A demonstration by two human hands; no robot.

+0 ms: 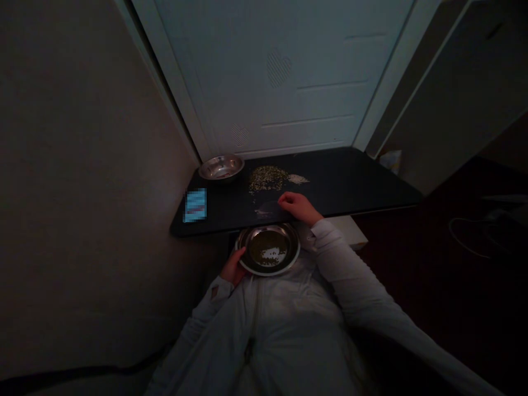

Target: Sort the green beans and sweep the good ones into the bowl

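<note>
My left hand [234,268] grips the left rim of a round steel bowl [294,254], held at my lap just below the table's front edge. Small green beans [259,245] cover much of its bottom, with a pale patch among them. Over the table's front part, my right hand [297,205] has its fingers closed in a pinch at the right end of a thin clear plastic piece [267,209]. Its exact kind is too dark to make out. Behind that hand lie a spread pile of greenish grains [268,177] and a small heap of white grains [297,179].
A second steel bowl [221,168] stands at the back left of the dark table [355,181]. A blurred blue rectangle [195,205] shows at the left edge. Behind the table is a white door [313,99]; a white box [350,232] sits below, at the right.
</note>
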